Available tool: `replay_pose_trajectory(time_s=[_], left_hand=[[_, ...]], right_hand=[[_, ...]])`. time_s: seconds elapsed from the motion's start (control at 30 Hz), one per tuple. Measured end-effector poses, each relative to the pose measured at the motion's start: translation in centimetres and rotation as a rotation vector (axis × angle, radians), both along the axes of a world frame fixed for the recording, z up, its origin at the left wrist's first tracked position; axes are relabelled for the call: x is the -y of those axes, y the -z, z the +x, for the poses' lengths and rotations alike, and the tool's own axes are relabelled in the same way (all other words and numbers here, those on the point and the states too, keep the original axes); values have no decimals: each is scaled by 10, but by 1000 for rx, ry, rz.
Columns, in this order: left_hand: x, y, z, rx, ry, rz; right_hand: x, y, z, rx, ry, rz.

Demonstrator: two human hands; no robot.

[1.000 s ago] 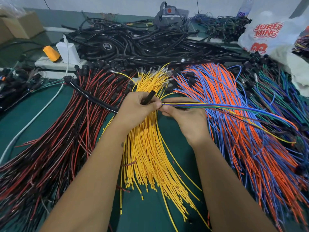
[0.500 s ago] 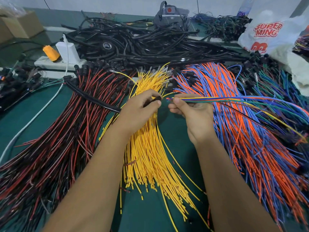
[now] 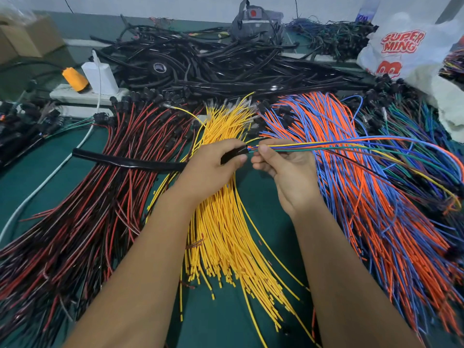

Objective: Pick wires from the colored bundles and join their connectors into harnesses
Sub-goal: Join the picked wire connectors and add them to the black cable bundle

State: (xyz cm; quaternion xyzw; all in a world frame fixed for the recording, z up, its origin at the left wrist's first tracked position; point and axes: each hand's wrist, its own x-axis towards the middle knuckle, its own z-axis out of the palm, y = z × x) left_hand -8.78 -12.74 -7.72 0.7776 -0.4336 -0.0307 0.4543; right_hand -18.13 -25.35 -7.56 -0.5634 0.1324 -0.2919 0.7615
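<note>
My left hand (image 3: 213, 167) grips the end of a black sleeve tube (image 3: 125, 160) that runs left across the red-and-black wire bundle (image 3: 95, 197). My right hand (image 3: 283, 167) pinches a thin mixed bunch of blue, orange, yellow and green wires (image 3: 351, 144) just right of the tube's mouth; their tips sit at the opening. Below both hands spreads the yellow wire bundle (image 3: 226, 234). An orange-and-blue bundle (image 3: 364, 209) fans out to the right, and a green, blue and dark bundle (image 3: 414, 136) lies beyond it.
A heap of black cables and sleeves (image 3: 213, 64) fills the back. A power strip (image 3: 75, 95) with a white charger (image 3: 99, 76) and an orange plug (image 3: 74, 79) sits back left. A white plastic bag (image 3: 406, 46) is back right. Green mat (image 3: 226, 322) shows between bundles.
The black tube has swung from pointing up-left to lying nearly level. My hands have stayed close together, and the wire tips now meet the tube's mouth.
</note>
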Motion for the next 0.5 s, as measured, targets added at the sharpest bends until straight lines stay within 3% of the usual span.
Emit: replay_pose_trajectory(time_s=[0.23, 0.5], left_hand=[[-2, -2, -5, -61, 28, -67], [-3, 0, -1, 227, -62, 118]], right_hand=[[0, 0, -1, -25, -12, 16], [-2, 0, -1, -106, 51, -50]])
